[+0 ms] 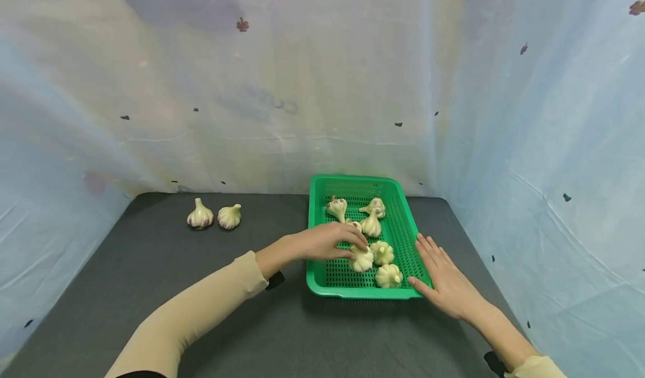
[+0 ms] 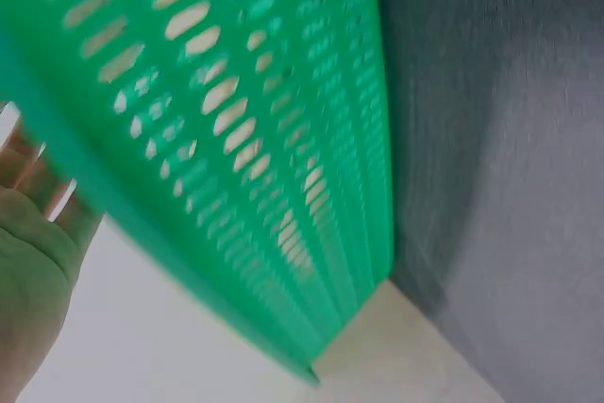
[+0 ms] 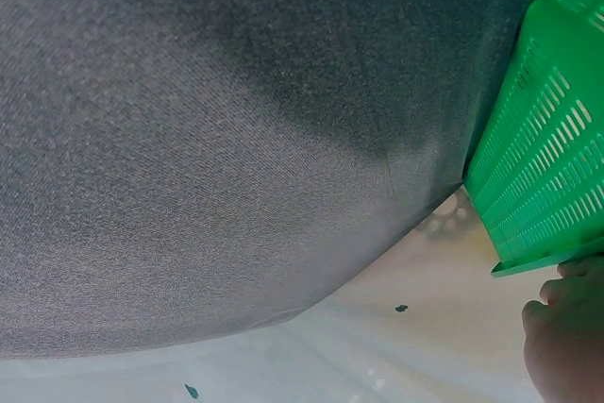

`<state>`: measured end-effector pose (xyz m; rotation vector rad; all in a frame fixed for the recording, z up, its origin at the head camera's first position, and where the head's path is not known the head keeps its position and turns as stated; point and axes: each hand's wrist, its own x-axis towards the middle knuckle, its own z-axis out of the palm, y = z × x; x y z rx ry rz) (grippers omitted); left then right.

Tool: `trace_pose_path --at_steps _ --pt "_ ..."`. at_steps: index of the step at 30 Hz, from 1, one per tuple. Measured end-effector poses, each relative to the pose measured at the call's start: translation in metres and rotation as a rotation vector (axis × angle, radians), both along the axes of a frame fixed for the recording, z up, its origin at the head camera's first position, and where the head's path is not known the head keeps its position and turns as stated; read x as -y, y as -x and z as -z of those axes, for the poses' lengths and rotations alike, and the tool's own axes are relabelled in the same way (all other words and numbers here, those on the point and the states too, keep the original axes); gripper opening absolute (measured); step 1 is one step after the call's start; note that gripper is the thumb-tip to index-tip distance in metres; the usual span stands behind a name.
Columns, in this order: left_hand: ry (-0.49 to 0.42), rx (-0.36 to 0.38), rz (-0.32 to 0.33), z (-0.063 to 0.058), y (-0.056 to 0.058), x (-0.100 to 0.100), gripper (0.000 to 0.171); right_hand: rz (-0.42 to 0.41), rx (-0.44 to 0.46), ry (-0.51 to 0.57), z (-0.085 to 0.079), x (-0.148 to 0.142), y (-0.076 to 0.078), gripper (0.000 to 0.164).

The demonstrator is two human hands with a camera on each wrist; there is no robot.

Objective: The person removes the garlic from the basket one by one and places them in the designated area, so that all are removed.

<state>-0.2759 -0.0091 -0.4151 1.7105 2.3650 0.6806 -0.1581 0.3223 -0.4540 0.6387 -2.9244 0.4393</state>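
A green perforated plastic basket (image 1: 316, 215) stands on the dark tabletop and holds several garlic bulbs. Reaching over its left rim, my left hand (image 1: 327, 242) grips a garlic bulb (image 1: 361, 259) between fingers and thumb, low in the basket. Close to that bulb lie two others, one garlic bulb (image 1: 382, 252) beside it and another garlic bulb (image 1: 389, 276) nearer the front. My right hand (image 1: 447, 283) rests against the basket's right rim with its fingers straight. In the left wrist view, the basket's side wall (image 2: 283, 167) hides the held bulb except for pale patches through the slots.
Two more garlic bulbs, one upright garlic bulb (image 1: 200, 215) and one tilted garlic bulb (image 1: 229, 217), sit on the dark table (image 1: 242, 333) at the back left. A pale plastic sheet (image 1: 282, 87) hangs behind the table and along both sides.
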Motion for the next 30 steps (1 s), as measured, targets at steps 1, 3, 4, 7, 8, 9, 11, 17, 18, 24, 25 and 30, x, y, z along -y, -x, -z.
trace_pose_path --at_steps 1,3,4,7,8,9,11,17,18,24,25,30 --pt "-0.014 0.0 -0.012 -0.002 0.001 0.003 0.033 -0.001 0.002 0.002 0.0 0.0 0.0 0.084" --pt "-0.045 -0.009 -0.031 -0.007 0.004 0.01 0.033 -0.002 0.002 0.001 0.0 0.0 -0.001 0.084" --pt "-0.062 -0.015 -0.04 -0.009 0.006 0.014 0.033 -0.002 0.003 0.001 0.0 0.0 -0.001 0.084" --pt "-0.114 -0.028 -0.071 -0.014 0.012 0.024 0.033 -0.003 0.003 0.001 -0.001 0.0 -0.001 0.083" --pt "-0.129 -0.032 -0.08 -0.015 0.014 0.027 0.033 -0.002 0.002 0.0 -0.001 0.0 -0.001 0.083" --pt "-0.142 -0.031 -0.091 -0.017 0.016 0.03 0.033 -0.002 0.001 -0.001 -0.001 0.0 -0.001 0.083" --pt "-0.161 -0.026 -0.113 -0.019 0.019 0.037 0.033 -0.001 0.002 -0.001 -0.001 0.0 -0.001 0.083" --pt "-0.205 -0.016 -0.189 -0.023 0.026 0.06 0.034 -0.001 -0.002 0.0 -0.001 0.0 -0.001 0.083" --pt "-0.212 -0.017 -0.202 -0.023 0.027 0.064 0.034 -0.001 -0.005 0.0 -0.001 0.0 -0.001 0.083" --pt "-0.251 -0.005 -0.266 -0.023 0.032 0.091 0.034 -0.003 -0.012 0.003 0.0 0.0 -0.002 0.083" --pt "-0.261 -0.001 -0.275 -0.024 0.033 0.095 0.034 -0.003 -0.011 0.004 0.0 0.0 -0.002 0.083" --pt "-0.301 -0.006 -0.337 -0.024 0.04 0.119 0.035 0.0 0.005 0.001 -0.001 0.0 -0.001 0.084"
